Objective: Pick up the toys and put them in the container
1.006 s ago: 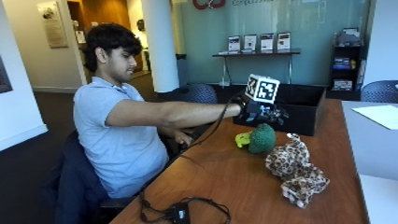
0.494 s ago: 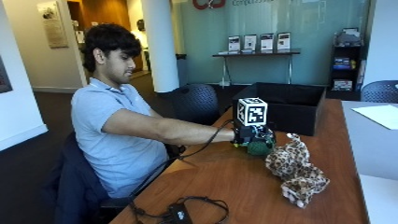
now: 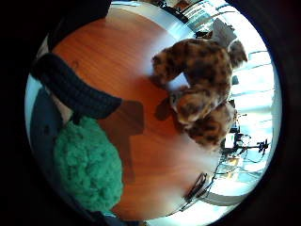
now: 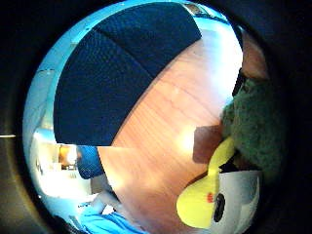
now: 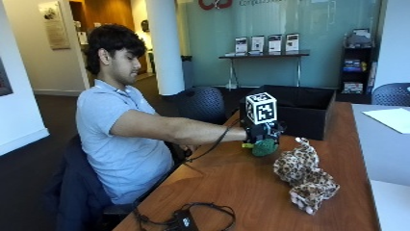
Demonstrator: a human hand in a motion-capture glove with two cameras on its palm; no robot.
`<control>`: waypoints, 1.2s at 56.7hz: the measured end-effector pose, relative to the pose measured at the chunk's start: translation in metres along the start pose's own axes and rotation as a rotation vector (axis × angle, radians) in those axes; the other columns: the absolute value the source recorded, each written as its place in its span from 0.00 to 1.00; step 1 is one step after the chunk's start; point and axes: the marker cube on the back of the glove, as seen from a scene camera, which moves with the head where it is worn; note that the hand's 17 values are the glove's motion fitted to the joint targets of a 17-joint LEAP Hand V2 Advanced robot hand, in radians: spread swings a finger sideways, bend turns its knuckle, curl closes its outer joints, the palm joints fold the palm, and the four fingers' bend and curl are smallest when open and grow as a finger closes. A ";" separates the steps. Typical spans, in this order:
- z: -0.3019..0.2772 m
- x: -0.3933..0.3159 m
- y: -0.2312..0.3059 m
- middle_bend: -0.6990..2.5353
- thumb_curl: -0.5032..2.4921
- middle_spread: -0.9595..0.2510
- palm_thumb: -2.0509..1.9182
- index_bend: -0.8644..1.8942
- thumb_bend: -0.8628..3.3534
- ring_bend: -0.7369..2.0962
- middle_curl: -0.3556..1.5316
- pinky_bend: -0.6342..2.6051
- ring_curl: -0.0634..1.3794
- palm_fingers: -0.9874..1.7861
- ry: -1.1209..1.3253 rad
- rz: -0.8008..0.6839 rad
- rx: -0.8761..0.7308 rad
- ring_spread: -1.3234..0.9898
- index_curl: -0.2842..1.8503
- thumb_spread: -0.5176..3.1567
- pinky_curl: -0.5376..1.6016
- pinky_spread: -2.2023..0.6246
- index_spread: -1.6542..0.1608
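Observation:
A green plush toy (image 5: 264,148) with a yellow head lies on the wooden table (image 5: 230,187), just in front of the black container (image 5: 301,113). My gloved right hand (image 5: 259,134) is on top of it, fingers curled round its green body (image 3: 87,165). The yellow head (image 4: 202,202) sticks out beside the palm. I cannot tell whether the toy still touches the table. A spotted leopard plush (image 5: 306,175) lies on the table to the right of the hand, apart from it (image 3: 202,89). The container's dark wall (image 4: 122,73) stands close behind the hand.
A black cable and a small device (image 5: 185,221) lie at the table's near edge. A white sheet of paper (image 5: 390,118) rests at the far right. An office chair (image 5: 202,103) stands behind the table's left side.
The hand has come down from beside the container onto the green toy and closed on it. The leopard plush has not moved.

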 end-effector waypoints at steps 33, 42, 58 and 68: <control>-0.194 -0.125 -0.130 0.36 0.36 0.57 0.71 0.43 0.33 0.64 0.59 0.53 0.53 0.62 -0.106 -0.124 0.254 0.42 0.42 0.58 0.53 0.63 0.72; -0.187 -0.168 -0.173 0.36 0.36 0.57 0.71 0.43 0.35 0.65 0.63 0.55 0.55 0.60 -0.129 -0.120 0.264 0.42 0.44 0.58 0.53 0.63 0.71; -0.148 -0.165 -0.189 0.32 0.32 0.62 0.63 0.41 0.34 0.57 0.64 0.52 0.54 0.36 -0.144 -0.079 0.081 0.46 0.47 0.58 0.53 0.68 0.71; -0.153 -0.128 -0.173 0.25 0.26 0.72 0.50 0.38 0.26 0.38 0.53 0.48 0.39 0.27 -0.117 -0.064 0.012 0.52 0.40 0.54 0.47 0.76 0.71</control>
